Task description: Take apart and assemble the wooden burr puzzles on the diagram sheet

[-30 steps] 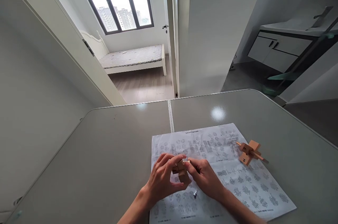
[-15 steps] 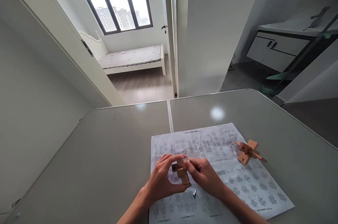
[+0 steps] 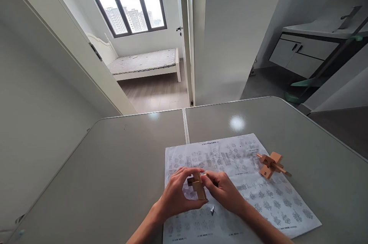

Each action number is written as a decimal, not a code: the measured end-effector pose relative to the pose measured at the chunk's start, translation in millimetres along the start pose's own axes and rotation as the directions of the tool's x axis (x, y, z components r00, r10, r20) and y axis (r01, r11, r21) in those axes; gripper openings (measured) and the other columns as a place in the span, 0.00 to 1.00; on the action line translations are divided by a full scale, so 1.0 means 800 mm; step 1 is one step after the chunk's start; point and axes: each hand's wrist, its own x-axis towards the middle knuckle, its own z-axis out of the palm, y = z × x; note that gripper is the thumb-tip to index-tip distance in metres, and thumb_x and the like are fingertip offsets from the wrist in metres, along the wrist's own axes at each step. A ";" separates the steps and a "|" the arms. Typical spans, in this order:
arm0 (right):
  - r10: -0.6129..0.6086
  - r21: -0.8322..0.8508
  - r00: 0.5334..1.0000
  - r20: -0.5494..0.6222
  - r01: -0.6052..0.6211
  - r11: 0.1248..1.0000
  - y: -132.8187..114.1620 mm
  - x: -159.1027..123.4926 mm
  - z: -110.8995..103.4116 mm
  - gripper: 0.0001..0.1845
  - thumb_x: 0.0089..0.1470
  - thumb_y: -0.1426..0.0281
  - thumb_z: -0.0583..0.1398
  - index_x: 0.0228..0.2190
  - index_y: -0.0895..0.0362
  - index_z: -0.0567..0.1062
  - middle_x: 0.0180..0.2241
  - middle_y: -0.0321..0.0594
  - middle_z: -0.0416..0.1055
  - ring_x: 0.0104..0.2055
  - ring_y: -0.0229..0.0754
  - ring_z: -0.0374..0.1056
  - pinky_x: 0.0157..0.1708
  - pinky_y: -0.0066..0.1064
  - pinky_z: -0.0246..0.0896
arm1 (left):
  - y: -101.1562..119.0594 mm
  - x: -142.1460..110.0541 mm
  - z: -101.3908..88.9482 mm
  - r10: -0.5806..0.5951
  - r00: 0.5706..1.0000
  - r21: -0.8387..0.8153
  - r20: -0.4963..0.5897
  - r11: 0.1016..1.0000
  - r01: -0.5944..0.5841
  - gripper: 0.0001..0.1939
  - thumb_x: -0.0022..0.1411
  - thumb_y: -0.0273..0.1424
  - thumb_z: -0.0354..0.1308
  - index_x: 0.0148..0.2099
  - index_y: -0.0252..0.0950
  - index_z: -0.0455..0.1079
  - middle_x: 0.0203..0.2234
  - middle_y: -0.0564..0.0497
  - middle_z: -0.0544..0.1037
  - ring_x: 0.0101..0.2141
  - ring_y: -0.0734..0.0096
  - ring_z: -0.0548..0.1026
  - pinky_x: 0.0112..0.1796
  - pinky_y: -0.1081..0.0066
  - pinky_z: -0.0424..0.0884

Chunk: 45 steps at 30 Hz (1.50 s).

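Between my hands is a small wooden burr puzzle (image 3: 198, 187) made of crossed blocks, held above a printed sheet. My left hand (image 3: 176, 194) grips it from the left, with fingers over its top and the thumb under its lower end. My right hand (image 3: 222, 190) is closed, its thumb and finger pinching the puzzle's right side; the fingertips hide what part they hold. The instruction sheet (image 3: 244, 205) carries rows of small puzzle diagrams. On its right edge lies a second wooden puzzle (image 3: 270, 165), of numbered blocks with a stick through them.
A small torn spot or scrap (image 3: 212, 210) shows on the sheet below my hands. The grey table (image 3: 129, 167) has a pale seam (image 3: 185, 125) running to its far edge. Beyond stand a door frame, a bed (image 3: 146, 62) and a sink cabinet (image 3: 301, 50).
Both hands stay in nearly the same place around the puzzle. The view shifts very slightly; the second puzzle and the sheet lie as before.
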 end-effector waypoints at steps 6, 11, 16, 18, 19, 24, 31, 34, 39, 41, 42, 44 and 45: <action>0.027 0.044 1.000 0.012 -0.027 0.999 -0.007 0.001 -0.001 0.29 0.71 0.45 0.50 0.26 0.53 0.62 0.21 0.28 0.54 0.22 0.36 0.49 0.23 0.30 0.46 | 0.001 -0.002 0.004 -0.082 0.995 -0.091 -0.051 0.993 0.077 0.40 0.49 0.26 0.75 0.59 0.48 0.61 0.52 0.52 0.83 0.47 0.60 0.83 0.46 0.65 0.79; 0.034 0.113 0.999 0.031 -0.037 0.993 -0.016 -0.001 -0.004 0.26 0.72 0.45 0.51 0.36 0.54 0.68 0.23 0.29 0.62 0.23 0.36 0.56 0.26 0.30 0.55 | 0.001 0.000 0.005 -0.002 0.993 -0.037 -0.116 0.999 -0.003 0.35 0.51 0.26 0.74 0.58 0.46 0.64 0.53 0.48 0.83 0.49 0.58 0.83 0.48 0.61 0.79; -0.015 0.162 0.997 0.075 0.003 0.987 -0.025 -0.002 -0.009 0.26 0.70 0.46 0.56 0.53 0.54 0.71 0.40 0.41 0.72 0.37 0.44 0.67 0.36 0.33 0.65 | -0.002 0.004 0.005 0.129 0.973 0.111 -0.190 0.988 -0.110 0.33 0.56 0.29 0.74 0.61 0.44 0.66 0.51 0.46 0.84 0.46 0.58 0.82 0.48 0.59 0.79; -0.011 0.181 0.995 0.099 -0.007 0.983 -0.025 -0.001 -0.011 0.26 0.69 0.48 0.58 0.56 0.53 0.70 0.42 0.43 0.73 0.38 0.44 0.68 0.37 0.35 0.66 | -0.004 0.004 0.006 0.163 0.966 0.146 -0.200 0.980 -0.136 0.34 0.58 0.29 0.74 0.62 0.43 0.66 0.52 0.45 0.84 0.46 0.58 0.81 0.49 0.58 0.78; -0.007 0.211 0.992 0.126 -0.020 0.977 -0.024 -0.001 -0.012 0.26 0.69 0.48 0.59 0.58 0.53 0.70 0.42 0.42 0.73 0.36 0.43 0.68 0.36 0.34 0.66 | -0.004 0.004 0.007 0.174 0.965 0.157 -0.198 0.977 -0.144 0.34 0.58 0.30 0.74 0.63 0.43 0.65 0.51 0.45 0.84 0.46 0.57 0.81 0.49 0.58 0.78; -0.004 0.424 0.964 0.267 -0.114 0.899 -0.021 0.001 -0.016 0.30 0.68 0.48 0.60 0.62 0.51 0.66 0.41 0.40 0.75 0.28 0.38 0.70 0.34 0.35 0.70 | -0.001 0.002 0.010 0.137 0.969 0.127 -0.205 0.986 -0.112 0.43 0.55 0.38 0.78 0.68 0.44 0.62 0.50 0.44 0.83 0.47 0.55 0.79 0.49 0.58 0.78; -0.020 0.548 0.938 0.346 -0.185 0.816 -0.026 -0.001 -0.018 0.35 0.64 0.51 0.67 0.64 0.51 0.63 0.58 0.49 0.72 0.54 0.53 0.77 0.57 0.48 0.68 | -0.001 0.003 0.009 0.188 0.976 0.069 -0.108 0.981 -0.181 0.43 0.53 0.40 0.79 0.66 0.44 0.64 0.54 0.43 0.83 0.51 0.51 0.79 0.52 0.55 0.75; -0.003 0.518 0.943 0.332 -0.180 0.836 -0.025 -0.002 -0.019 0.36 0.63 0.51 0.67 0.64 0.51 0.63 0.57 0.48 0.73 0.54 0.53 0.77 0.57 0.48 0.67 | -0.003 0.002 0.008 0.188 0.978 0.063 -0.089 0.981 -0.183 0.44 0.54 0.43 0.78 0.67 0.44 0.63 0.55 0.42 0.82 0.52 0.50 0.79 0.53 0.54 0.75; 0.000 0.502 0.955 0.297 -0.156 0.851 -0.024 -0.001 -0.021 0.36 0.64 0.48 0.65 0.64 0.52 0.65 0.56 0.48 0.75 0.54 0.53 0.76 0.58 0.46 0.66 | -0.005 0.001 0.010 0.162 0.985 0.043 -0.055 0.986 -0.159 0.41 0.60 0.40 0.75 0.70 0.43 0.61 0.58 0.40 0.80 0.56 0.49 0.77 0.55 0.52 0.74; -0.002 0.500 0.958 0.286 -0.147 0.853 -0.023 -0.001 -0.020 0.35 0.65 0.48 0.64 0.64 0.53 0.65 0.51 0.46 0.77 0.51 0.52 0.76 0.55 0.43 0.67 | -0.006 0.000 0.011 0.159 0.985 0.046 -0.061 0.987 -0.156 0.35 0.66 0.33 0.71 0.70 0.43 0.62 0.58 0.41 0.80 0.57 0.51 0.77 0.56 0.53 0.74; -0.002 0.513 0.957 0.291 -0.154 0.844 -0.022 -0.001 -0.019 0.35 0.66 0.48 0.63 0.65 0.53 0.65 0.47 0.45 0.78 0.48 0.50 0.76 0.52 0.42 0.68 | -0.006 0.001 0.012 0.165 0.984 0.052 -0.069 0.985 -0.161 0.32 0.68 0.29 0.68 0.70 0.43 0.62 0.58 0.42 0.80 0.58 0.53 0.77 0.56 0.54 0.74; 0.003 0.566 0.950 0.314 -0.189 0.802 -0.020 -0.001 -0.015 0.32 0.70 0.49 0.60 0.65 0.54 0.64 0.40 0.41 0.78 0.39 0.46 0.76 0.46 0.40 0.70 | -0.007 0.002 0.012 0.193 0.977 0.066 -0.087 0.980 -0.187 0.29 0.70 0.24 0.63 0.70 0.43 0.62 0.58 0.42 0.80 0.58 0.55 0.77 0.56 0.55 0.74; 0.007 0.596 0.947 0.322 -0.209 0.775 -0.019 -0.001 -0.013 0.31 0.71 0.50 0.58 0.65 0.54 0.64 0.37 0.39 0.77 0.36 0.44 0.75 0.44 0.39 0.70 | -0.008 0.003 0.012 0.212 0.973 0.070 -0.090 0.976 -0.206 0.29 0.71 0.22 0.61 0.70 0.43 0.62 0.58 0.42 0.80 0.58 0.56 0.78 0.56 0.56 0.74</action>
